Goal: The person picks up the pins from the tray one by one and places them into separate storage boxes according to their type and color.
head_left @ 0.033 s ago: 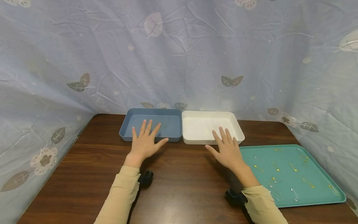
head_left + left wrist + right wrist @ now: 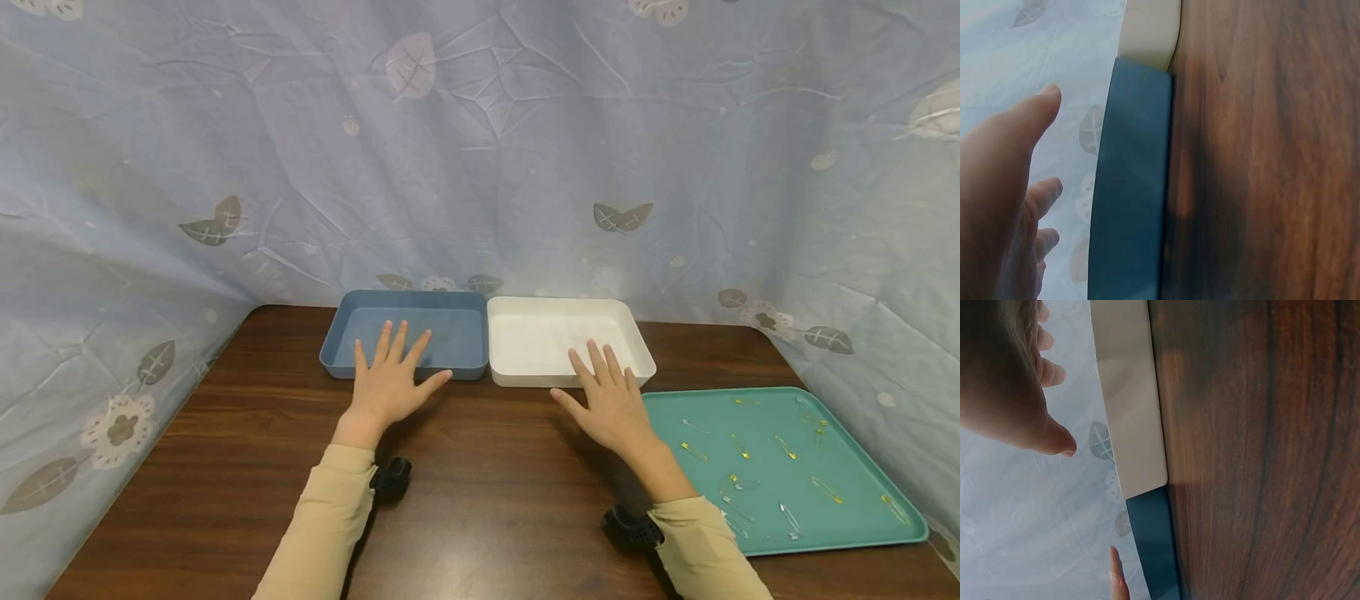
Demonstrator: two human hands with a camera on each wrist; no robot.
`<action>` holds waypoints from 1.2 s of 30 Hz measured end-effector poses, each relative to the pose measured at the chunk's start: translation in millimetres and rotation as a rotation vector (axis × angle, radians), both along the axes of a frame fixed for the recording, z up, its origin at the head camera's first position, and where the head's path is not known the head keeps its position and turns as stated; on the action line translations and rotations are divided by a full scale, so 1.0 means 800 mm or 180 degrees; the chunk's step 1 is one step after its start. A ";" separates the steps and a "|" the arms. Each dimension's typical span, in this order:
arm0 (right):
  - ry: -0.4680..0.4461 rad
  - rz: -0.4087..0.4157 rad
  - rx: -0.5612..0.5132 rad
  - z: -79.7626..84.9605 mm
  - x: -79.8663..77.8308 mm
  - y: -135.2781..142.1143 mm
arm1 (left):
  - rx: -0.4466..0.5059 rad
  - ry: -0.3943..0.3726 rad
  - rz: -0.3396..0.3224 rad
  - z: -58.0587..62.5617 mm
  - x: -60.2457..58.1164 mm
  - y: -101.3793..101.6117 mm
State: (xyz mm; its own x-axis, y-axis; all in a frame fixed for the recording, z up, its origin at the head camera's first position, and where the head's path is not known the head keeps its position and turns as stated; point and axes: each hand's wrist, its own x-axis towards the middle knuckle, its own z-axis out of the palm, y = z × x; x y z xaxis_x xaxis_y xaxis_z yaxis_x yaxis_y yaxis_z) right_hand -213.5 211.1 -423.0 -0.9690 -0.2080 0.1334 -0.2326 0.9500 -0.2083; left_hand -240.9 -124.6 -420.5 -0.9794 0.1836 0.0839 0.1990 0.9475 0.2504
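Fingers spread, my left hand (image 2: 385, 390) hovers over the front edge of a shallow blue tray (image 2: 457, 333) and holds nothing. My right hand (image 2: 611, 408) is likewise spread and bare, its fingertips over the front of a white tray (image 2: 525, 337). In the left wrist view the left hand (image 2: 997, 187) stands apart from the blue tray's side (image 2: 1132, 181). The right wrist view shows the right hand (image 2: 1010, 387) clear of the white tray's wall (image 2: 1129, 394). Both trays stand side by side.
A teal tray (image 2: 750, 417) lies at the right, partly behind the right forearm. Several gold safety pins (image 2: 785, 447) and silver safety pins (image 2: 790, 518) are scattered on it. A patterned curtain (image 2: 495, 167) borders the brown wooden table (image 2: 465, 467).
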 end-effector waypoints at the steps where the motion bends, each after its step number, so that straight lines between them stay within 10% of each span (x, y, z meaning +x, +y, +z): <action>1: 0.0001 0.0003 -0.0008 0.000 0.000 0.000 | -0.0009 -0.0004 -0.0001 0.000 0.000 0.001; 36: 0.0146 -0.0076 -0.0073 0.013 0.026 0.057 | -0.0154 0.0088 -0.0220 0.013 0.012 0.039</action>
